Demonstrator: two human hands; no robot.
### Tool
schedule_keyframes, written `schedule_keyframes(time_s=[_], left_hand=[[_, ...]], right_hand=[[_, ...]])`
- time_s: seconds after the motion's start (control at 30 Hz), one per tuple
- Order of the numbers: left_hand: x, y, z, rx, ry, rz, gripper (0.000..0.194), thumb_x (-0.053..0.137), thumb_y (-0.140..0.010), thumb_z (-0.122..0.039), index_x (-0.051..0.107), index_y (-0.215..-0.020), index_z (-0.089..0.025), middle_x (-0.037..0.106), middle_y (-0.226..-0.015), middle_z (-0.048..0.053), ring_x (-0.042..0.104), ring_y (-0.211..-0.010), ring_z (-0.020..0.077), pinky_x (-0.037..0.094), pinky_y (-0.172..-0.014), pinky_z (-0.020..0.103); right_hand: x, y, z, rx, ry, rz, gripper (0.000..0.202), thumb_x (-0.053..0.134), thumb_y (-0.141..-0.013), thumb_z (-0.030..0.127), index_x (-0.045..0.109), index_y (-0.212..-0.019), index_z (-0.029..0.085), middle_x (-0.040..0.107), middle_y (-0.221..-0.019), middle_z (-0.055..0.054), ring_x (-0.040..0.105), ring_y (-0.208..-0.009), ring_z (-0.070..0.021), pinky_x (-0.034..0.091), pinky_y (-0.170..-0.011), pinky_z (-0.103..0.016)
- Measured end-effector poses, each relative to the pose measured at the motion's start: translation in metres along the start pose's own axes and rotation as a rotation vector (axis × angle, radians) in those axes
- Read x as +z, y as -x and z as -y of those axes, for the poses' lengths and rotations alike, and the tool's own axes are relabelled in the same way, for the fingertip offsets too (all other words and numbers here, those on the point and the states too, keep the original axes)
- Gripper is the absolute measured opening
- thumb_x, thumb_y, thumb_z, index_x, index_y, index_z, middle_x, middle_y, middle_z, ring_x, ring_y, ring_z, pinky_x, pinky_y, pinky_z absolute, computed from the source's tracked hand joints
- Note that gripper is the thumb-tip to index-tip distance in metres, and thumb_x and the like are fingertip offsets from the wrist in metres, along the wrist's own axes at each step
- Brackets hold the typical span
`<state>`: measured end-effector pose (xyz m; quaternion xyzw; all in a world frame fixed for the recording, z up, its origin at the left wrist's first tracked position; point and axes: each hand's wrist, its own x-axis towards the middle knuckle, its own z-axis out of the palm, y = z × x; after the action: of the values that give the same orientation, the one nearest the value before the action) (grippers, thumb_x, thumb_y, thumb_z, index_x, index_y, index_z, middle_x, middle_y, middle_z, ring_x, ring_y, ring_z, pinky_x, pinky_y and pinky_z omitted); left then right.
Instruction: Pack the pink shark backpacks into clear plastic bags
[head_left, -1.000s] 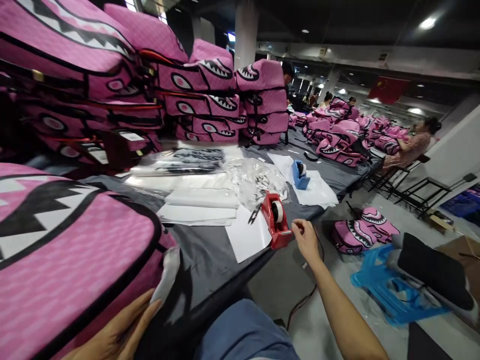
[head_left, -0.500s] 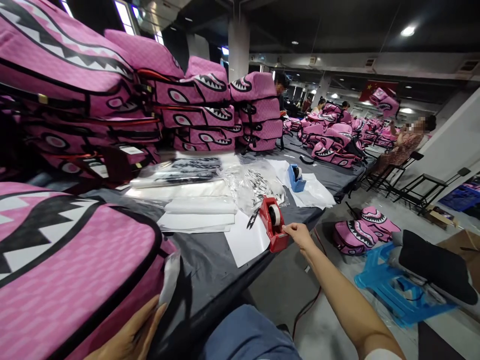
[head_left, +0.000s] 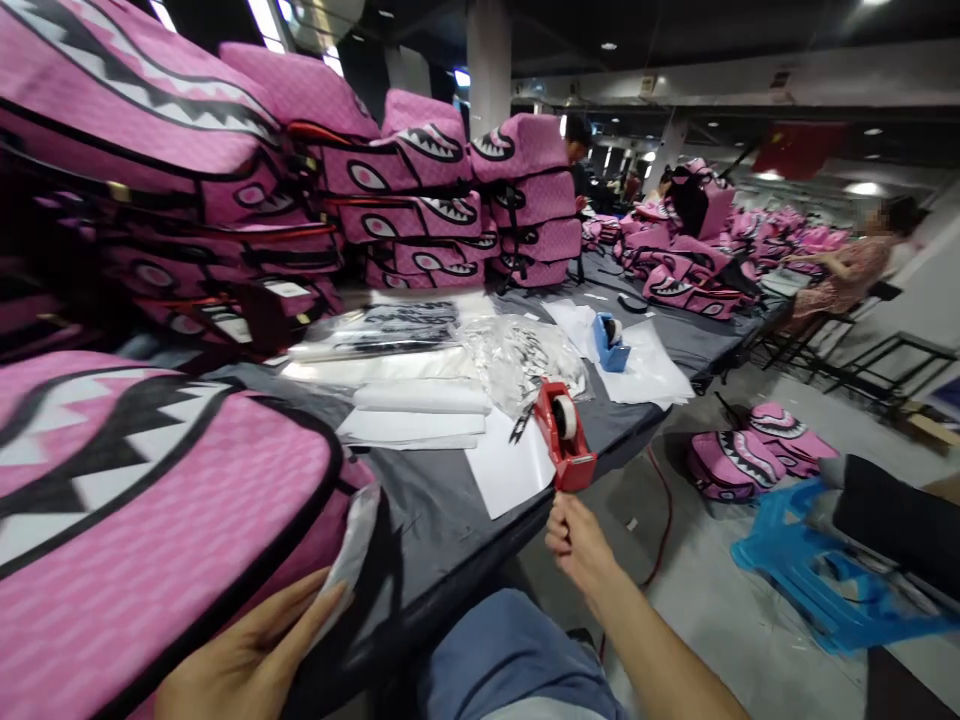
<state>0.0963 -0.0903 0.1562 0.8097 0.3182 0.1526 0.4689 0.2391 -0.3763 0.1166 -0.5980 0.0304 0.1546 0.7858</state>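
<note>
A pink backpack (head_left: 247, 480) with a black-and-white shark-mouth print lies at the lower left. Along its side runs a whitish flap (head_left: 352, 535), perhaps paper or plastic, pinched between the thumb and fingers of my left hand (head_left: 247, 640). Just below the front end of a red tape dispenser (head_left: 574, 465), my right hand (head_left: 577, 540) is closed in a pinch. Anything between those fingertips is too small to make out. The dispenser, with a white roll (head_left: 565, 415) in it, stands near the table edge on a white sheet (head_left: 506, 465).
Stacked pink backpacks (head_left: 405, 215) line the table's back. Folded white sheets (head_left: 416, 415), a clear plastic bag (head_left: 525, 360), small black snips (head_left: 519, 428) and a blue tape dispenser (head_left: 611, 345) lie nearby. On the right floor are more backpacks (head_left: 739, 465) and a blue stool (head_left: 795, 560).
My right hand has moved from the red dispenser's front end down and left, toward me, still pinched. My left hand stays at the backpack's flap. The view has shifted slightly.
</note>
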Motion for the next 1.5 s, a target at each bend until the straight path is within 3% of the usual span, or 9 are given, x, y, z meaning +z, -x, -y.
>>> schedule_keyframes(time_s=[0.13,0.2,0.37,0.67,0.9,1.07,1.17,1.3,1.5], left_hand=[[-0.002,0.007,-0.029,-0.118,0.246,0.176,0.070,0.086,-0.046,-0.067,0.078,-0.099,-0.021,0.081,-0.101,0.005,0.075,-0.102,0.0343,0.061,-0.093,0.040],[-0.004,0.009,-0.031,-0.088,0.283,0.209,0.073,0.090,-0.046,-0.061,0.076,-0.105,-0.020,0.079,-0.107,0.008,0.074,-0.106,0.0349,0.061,-0.094,0.041],[-0.007,0.015,-0.024,-0.024,0.241,0.228,0.071,0.091,-0.052,-0.055,0.074,-0.111,-0.020,0.079,-0.112,0.009,0.073,-0.107,0.0344,0.061,-0.094,0.042],[0.001,0.016,-0.011,0.037,0.162,0.085,0.058,0.073,-0.069,-0.069,0.076,-0.105,-0.023,0.081,-0.101,0.006,0.076,-0.100,0.0307,0.062,-0.089,0.037],[0.001,0.017,-0.003,0.109,0.100,0.099,0.051,0.070,-0.076,-0.064,0.077,-0.109,-0.026,0.080,-0.104,0.004,0.077,-0.098,0.0267,0.063,-0.085,0.031],[0.004,0.024,0.003,0.337,-0.008,-0.083,0.037,0.066,-0.083,-0.054,0.078,-0.108,-0.029,0.078,-0.099,0.002,0.077,-0.083,0.0199,0.062,-0.073,0.024],[0.004,0.026,0.003,0.423,-0.074,-0.115,0.034,0.062,-0.088,-0.052,0.079,-0.109,-0.032,0.074,-0.094,0.002,0.075,-0.077,0.0162,0.061,-0.068,0.021],[0.004,0.024,0.004,0.472,-0.083,-0.125,0.034,0.061,-0.091,-0.054,0.077,-0.113,-0.034,0.073,-0.097,0.002,0.075,-0.081,0.0158,0.062,-0.071,0.021],[0.006,0.024,0.008,0.608,-0.153,-0.131,0.031,0.057,-0.097,-0.046,0.071,-0.124,-0.036,0.072,-0.113,0.002,0.074,-0.101,0.0181,0.063,-0.084,0.025]], right_hand=[[0.074,0.026,-0.030,0.264,-0.170,0.453,0.061,0.078,-0.071,0.071,0.037,-0.076,0.025,0.034,-0.053,0.014,0.018,-0.041,-0.0040,0.015,-0.039,-0.017],[0.104,0.033,-0.041,0.234,-0.199,0.611,0.059,0.077,-0.074,0.070,0.039,-0.078,0.025,0.034,-0.048,0.015,0.019,-0.039,-0.0039,0.015,-0.039,-0.017],[0.142,0.021,-0.062,0.006,-0.060,0.657,0.061,0.072,-0.072,0.077,0.044,-0.076,0.023,0.038,-0.050,0.013,0.028,-0.041,-0.0046,0.022,-0.041,-0.019],[0.148,0.019,-0.069,-0.140,0.161,0.612,0.050,0.062,-0.085,0.069,0.047,-0.079,0.022,0.041,-0.065,0.008,0.038,-0.057,-0.0081,0.030,-0.055,-0.022],[0.146,0.015,-0.074,-0.006,0.166,0.715,0.040,0.062,-0.086,0.059,0.046,-0.088,0.023,0.051,-0.063,0.009,0.041,-0.049,-0.0063,0.033,-0.049,-0.019],[0.165,0.004,-0.070,0.276,0.175,0.744,0.052,0.075,-0.071,0.062,0.052,-0.092,0.021,0.061,-0.063,0.008,0.046,-0.045,-0.0052,0.031,-0.043,-0.016],[0.170,0.004,-0.068,0.370,0.168,0.654,0.062,0.083,-0.060,0.061,0.049,-0.094,0.021,0.062,-0.057,0.009,0.046,-0.038,-0.0056,0.028,-0.039,-0.015],[0.163,0.020,-0.065,0.373,0.026,0.497,0.063,0.084,-0.056,0.065,0.052,-0.085,0.020,0.054,-0.046,0.012,0.035,-0.031,-0.0032,0.018,-0.034,-0.016],[0.152,0.039,-0.046,0.645,-0.524,0.716,0.042,0.089,-0.063,0.036,0.053,-0.079,0.019,0.047,-0.045,0.014,0.021,-0.035,-0.0006,0.007,-0.034,-0.015]])
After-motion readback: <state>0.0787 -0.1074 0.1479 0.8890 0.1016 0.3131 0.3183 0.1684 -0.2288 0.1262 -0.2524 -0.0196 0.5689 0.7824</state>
